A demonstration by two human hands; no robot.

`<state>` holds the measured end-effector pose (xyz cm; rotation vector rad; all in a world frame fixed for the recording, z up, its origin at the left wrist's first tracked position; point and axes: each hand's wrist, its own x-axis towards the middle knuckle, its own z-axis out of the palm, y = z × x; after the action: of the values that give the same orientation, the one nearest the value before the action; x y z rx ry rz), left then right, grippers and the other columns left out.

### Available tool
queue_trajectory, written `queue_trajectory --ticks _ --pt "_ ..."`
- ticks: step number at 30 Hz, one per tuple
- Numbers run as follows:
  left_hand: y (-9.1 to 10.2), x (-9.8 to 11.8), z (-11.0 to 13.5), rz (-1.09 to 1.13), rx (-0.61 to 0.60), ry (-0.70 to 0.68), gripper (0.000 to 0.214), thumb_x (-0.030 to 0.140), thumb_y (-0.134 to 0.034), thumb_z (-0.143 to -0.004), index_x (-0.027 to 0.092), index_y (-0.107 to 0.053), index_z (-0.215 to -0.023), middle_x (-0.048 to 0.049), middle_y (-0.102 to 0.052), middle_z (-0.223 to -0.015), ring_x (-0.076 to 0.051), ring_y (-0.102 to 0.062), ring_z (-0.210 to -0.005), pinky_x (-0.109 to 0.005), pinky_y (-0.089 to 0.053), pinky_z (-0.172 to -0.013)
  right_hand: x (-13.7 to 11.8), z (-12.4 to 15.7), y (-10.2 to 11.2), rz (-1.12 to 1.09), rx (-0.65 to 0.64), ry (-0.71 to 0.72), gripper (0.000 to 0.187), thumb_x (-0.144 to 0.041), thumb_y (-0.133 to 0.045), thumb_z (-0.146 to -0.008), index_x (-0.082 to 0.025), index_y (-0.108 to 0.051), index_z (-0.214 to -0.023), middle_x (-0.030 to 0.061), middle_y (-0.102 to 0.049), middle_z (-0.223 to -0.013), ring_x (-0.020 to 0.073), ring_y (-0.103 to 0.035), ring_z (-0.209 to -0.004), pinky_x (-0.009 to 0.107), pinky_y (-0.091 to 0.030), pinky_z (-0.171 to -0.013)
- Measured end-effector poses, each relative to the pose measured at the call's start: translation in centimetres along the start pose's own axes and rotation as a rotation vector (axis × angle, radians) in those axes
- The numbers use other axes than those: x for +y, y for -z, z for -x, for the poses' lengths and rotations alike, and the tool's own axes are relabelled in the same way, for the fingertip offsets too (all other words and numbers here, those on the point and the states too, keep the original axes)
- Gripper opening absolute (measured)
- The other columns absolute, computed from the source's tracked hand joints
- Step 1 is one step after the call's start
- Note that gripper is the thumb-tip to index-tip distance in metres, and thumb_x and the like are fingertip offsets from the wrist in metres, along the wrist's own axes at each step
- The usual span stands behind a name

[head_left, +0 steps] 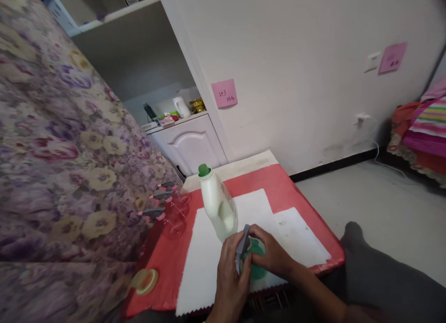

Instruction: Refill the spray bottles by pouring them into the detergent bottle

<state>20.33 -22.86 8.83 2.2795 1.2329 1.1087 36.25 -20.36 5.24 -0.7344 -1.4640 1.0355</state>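
Near the table's front edge, my left hand [230, 269] is closed around the grey trigger sprayer [241, 248]. My right hand [271, 252] pinches at the neck of a clear spray bottle [258, 265] that holds green liquid. The fingers partly cover the sprayer and the neck, so whether the two are joined cannot be seen. Just beyond my hands stands a large pale green detergent jug [218, 200] with a green spout at its mouth. White sheets [200, 262] lie under these things; the right-hand sheet has a few small greenish spots.
Several clear spray bottles [176, 218] with grey and pink trigger heads stand at the table's left side. A yellowish tape roll [148, 282] lies at the front left corner of the red table cover [162, 272]. A floral curtain [69, 174] hangs along the left.
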Motion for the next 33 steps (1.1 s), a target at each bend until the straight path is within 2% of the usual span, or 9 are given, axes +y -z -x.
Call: queue_trajectory --ticks 4,7,10,13,16,19,23,27,33 --pt "-0.1 -0.2 0.0 -0.012 -0.005 -0.002 0.041 0.020 -0.054 -0.092 0.028 -0.047 -0.132 -0.0081 -0.059 -0.127 -0.021 -0.056 -0.120 -0.037 -0.049 -0.101 0.1 0.0 -0.3 0.014 0.019 -0.009 0.025 -0.010 -0.060 -0.069 -0.020 -0.057 -0.091 -0.0005 -0.058 -0.088 0.0189 -0.056 -0.085 0.031 -0.046 -0.079" --pt "0.0 -0.3 0.0 -0.021 -0.008 -0.009 0.042 0.020 -0.054 -0.092 0.029 -0.046 -0.133 -0.0080 -0.058 -0.129 -0.021 -0.055 -0.121 -0.038 -0.047 -0.102 0.0 0.0 -0.1 0.045 -0.062 0.049 0.022 -0.011 -0.057 -0.075 -0.020 -0.059 -0.096 0.0027 -0.060 -0.096 0.0203 -0.057 -0.093 0.033 -0.046 -0.087" --pt "0.1 -0.2 0.1 -0.021 -0.009 0.001 0.042 0.021 -0.053 -0.093 0.029 -0.045 -0.134 -0.0085 -0.058 -0.129 -0.022 -0.055 -0.121 -0.039 -0.048 -0.102 0.2 0.1 -0.1 0.028 -0.026 0.030 0.032 -0.012 -0.060 -0.074 -0.020 -0.058 -0.105 0.0039 -0.061 -0.104 0.0217 -0.058 -0.100 0.035 -0.045 -0.092" --pt "0.2 0.0 0.1 -0.008 -0.008 0.014 0.041 0.022 -0.052 -0.093 0.028 -0.047 -0.133 -0.0096 -0.058 -0.128 -0.023 -0.055 -0.122 -0.041 -0.048 -0.102 0.3 0.1 -0.4 0.016 0.048 -0.016 0.032 -0.012 -0.064 -0.070 -0.021 -0.057 -0.100 0.0013 -0.062 -0.096 0.0211 -0.059 -0.094 0.034 -0.047 -0.087" --pt "0.2 0.2 -0.2 0.011 -0.004 0.026 0.040 0.022 -0.053 -0.093 0.027 -0.048 -0.133 -0.0100 -0.058 -0.128 -0.024 -0.055 -0.122 -0.042 -0.047 -0.102 0.0 0.0 -0.4 0.036 0.026 0.012 0.024 -0.011 -0.061 -0.073 -0.021 -0.058 -0.095 0.0011 -0.061 -0.094 0.0202 -0.059 -0.091 0.033 -0.047 -0.085" --pt "0.3 0.3 -0.4 0.019 0.012 0.031 0.040 0.022 -0.054 -0.092 0.027 -0.049 -0.132 -0.0095 -0.059 -0.128 -0.024 -0.055 -0.121 -0.042 -0.047 -0.102 -0.4 0.0 -0.2 0.049 -0.019 0.062 0.025 -0.012 -0.056 -0.078 -0.020 -0.059 -0.101 0.0039 -0.061 -0.101 0.0211 -0.059 -0.098 0.035 -0.047 -0.092" --pt "0.4 0.4 -0.4 0.030 0.022 0.039 0.042 0.023 -0.055 -0.092 0.029 -0.049 -0.133 -0.0080 -0.059 -0.130 -0.023 -0.055 -0.122 -0.040 -0.047 -0.103 -0.1 0.1 -0.2 0.050 -0.009 0.047 0.030 -0.016 -0.060 -0.078 -0.021 -0.058 -0.108 0.0051 -0.063 -0.105 0.0228 -0.060 -0.102 0.037 -0.047 -0.093" --pt "0.9 0.6 -0.3 0.053 -0.025 0.055 0.046 0.026 -0.058 -0.091 0.030 -0.047 -0.136 -0.0077 -0.057 -0.133 -0.023 -0.053 -0.124 -0.039 -0.046 -0.104 0.7 0.2 -0.3 0.054 0.038 -0.016 0.029 -0.020 -0.066 -0.076 -0.021 -0.059 -0.104 0.0031 -0.064 -0.101 0.0229 -0.061 -0.097 0.036 -0.047 -0.089" --pt "1.9 0.3 -0.4 0.097 -0.084 0.050 0.051 0.029 -0.061 -0.089 0.029 -0.046 -0.138 -0.0105 -0.052 -0.138 -0.026 -0.048 -0.130 -0.045 -0.042 -0.109 0.4 0.1 0.0 0.066 -0.046 0.096 0.026 -0.039 -0.059 -0.087 -0.020 -0.060 -0.105 0.0054 -0.061 -0.101 0.0226 -0.059 -0.096 0.036 -0.046 -0.090"
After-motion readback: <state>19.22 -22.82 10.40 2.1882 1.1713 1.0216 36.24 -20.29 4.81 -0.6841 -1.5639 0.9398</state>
